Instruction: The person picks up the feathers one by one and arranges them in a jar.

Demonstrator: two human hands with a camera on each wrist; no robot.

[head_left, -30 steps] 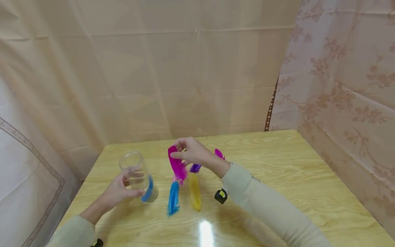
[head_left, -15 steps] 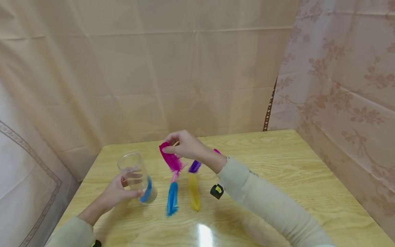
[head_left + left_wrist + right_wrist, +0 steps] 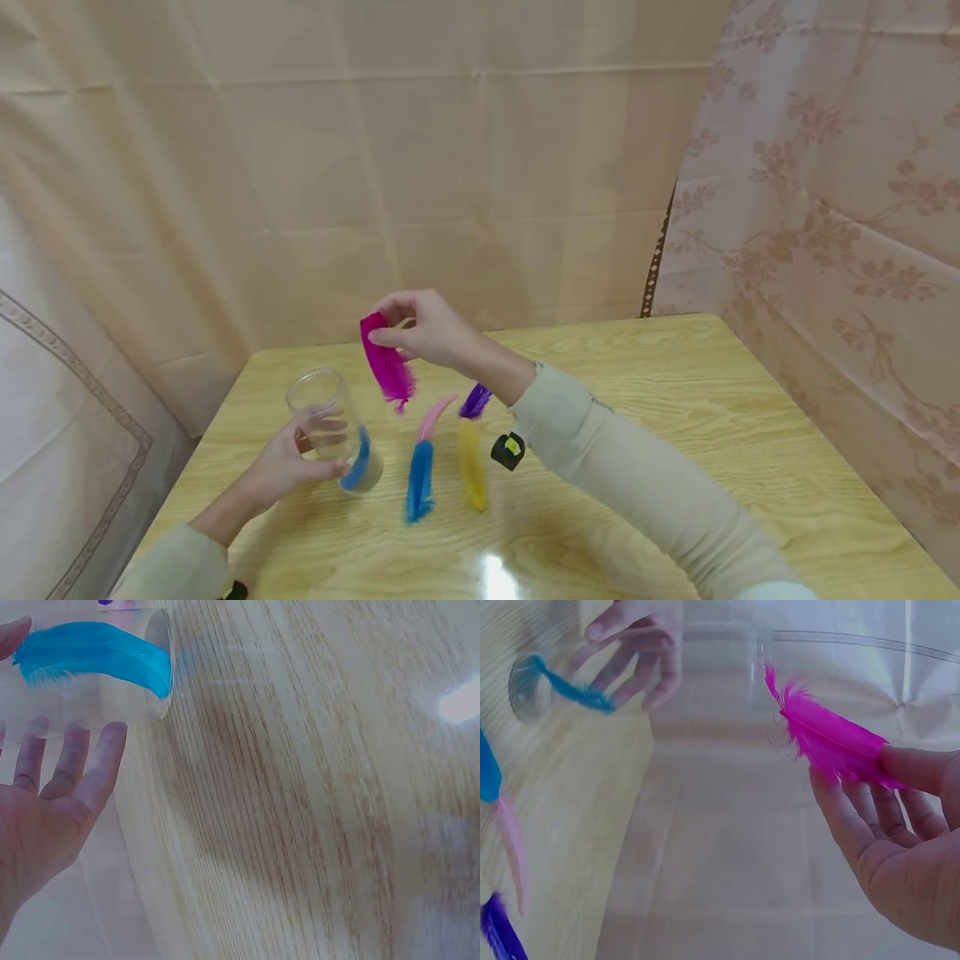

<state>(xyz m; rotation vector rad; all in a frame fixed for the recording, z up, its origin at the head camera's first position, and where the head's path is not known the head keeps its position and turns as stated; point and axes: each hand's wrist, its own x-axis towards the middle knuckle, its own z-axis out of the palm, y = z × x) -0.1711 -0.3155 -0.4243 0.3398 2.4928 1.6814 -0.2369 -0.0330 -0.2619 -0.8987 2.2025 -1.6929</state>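
At the table's left, my left hand (image 3: 285, 467) holds a tall clear cup (image 3: 318, 383), thumb on the near side and fingers round the far side. A blue feather (image 3: 97, 652) is inside the cup, as the left wrist view shows. My right hand (image 3: 431, 325) pinches a magenta feather (image 3: 386, 362) between thumb and fingers, above the table and right of the cup's rim. In the right wrist view the magenta feather's fluffy end (image 3: 799, 712) points toward the cup's mouth; in the head view it hangs down, apart from the cup.
On the wooden table (image 3: 637, 500) lie a blue feather (image 3: 420, 479), a pink feather (image 3: 435, 417), a yellow feather (image 3: 472, 467) and a purple feather (image 3: 475, 402). A small black block (image 3: 508, 451) shows beside the right sleeve. Beige curtains (image 3: 450, 192) hang behind the table.
My right hand has lifted the magenta feather up and to the left, toward the cup, uncovering the pink feather. The left hand and cup have hardly moved.
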